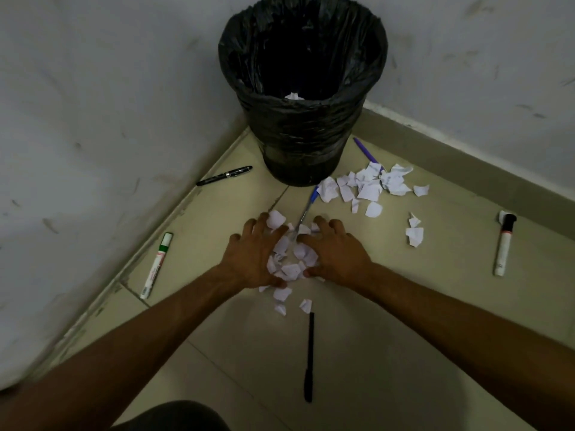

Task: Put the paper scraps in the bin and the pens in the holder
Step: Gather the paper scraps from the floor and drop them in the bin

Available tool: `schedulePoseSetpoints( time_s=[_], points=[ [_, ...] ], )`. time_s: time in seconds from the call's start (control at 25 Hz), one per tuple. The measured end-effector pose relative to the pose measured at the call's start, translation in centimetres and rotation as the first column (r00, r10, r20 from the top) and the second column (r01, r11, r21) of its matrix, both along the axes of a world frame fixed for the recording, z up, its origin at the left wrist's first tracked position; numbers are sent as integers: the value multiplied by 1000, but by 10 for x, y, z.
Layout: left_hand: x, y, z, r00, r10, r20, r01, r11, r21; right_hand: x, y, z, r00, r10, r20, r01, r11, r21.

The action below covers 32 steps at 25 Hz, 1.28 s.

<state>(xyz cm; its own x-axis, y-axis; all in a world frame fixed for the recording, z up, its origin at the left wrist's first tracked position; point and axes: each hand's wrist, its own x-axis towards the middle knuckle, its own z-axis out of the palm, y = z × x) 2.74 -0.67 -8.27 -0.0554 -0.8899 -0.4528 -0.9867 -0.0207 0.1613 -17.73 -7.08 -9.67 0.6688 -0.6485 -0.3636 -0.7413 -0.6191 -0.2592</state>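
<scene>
A black-lined bin stands in the corner with a white scrap inside. On the floor in front of it, my left hand and my right hand cup a pile of white paper scraps from both sides, fingers spread and pressing on it. A clear pen with a blue cap runs out of the pile toward the bin. A second heap of scraps lies to the right of the bin, over a purple pen. No pen holder is in view.
A black pen lies left of the bin, a green-capped marker by the left wall, a black-capped marker at the right, a thin black pen near me. Two loose scraps lie at right. Walls close both sides.
</scene>
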Motion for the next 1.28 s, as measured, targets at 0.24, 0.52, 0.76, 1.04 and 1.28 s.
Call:
schedulePoseSetpoints(
  time_s=[0.24,0.52,0.76,1.04,1.28],
  points=[
    [1,26,-8,975,72,-211,-119,967,-223,3,16,-9,980,-5,200,-1,1000,29],
    [-11,29,-13,891,133,-434,-279,915,-292,6,15,-7,911,-242,334,150,949,278],
    [-20,4,76,630,312,-711,-664,691,-286,-6,-7,69,355,-833,425,337,538,773],
    [-7,-128,226,675,37,-737,-646,513,-566,13,-96,223,82,-527,846,373,803,464],
    [9,-208,227,929,160,-335,-294,867,-402,55,-182,249,610,-333,719,496,868,-18]
  ],
)
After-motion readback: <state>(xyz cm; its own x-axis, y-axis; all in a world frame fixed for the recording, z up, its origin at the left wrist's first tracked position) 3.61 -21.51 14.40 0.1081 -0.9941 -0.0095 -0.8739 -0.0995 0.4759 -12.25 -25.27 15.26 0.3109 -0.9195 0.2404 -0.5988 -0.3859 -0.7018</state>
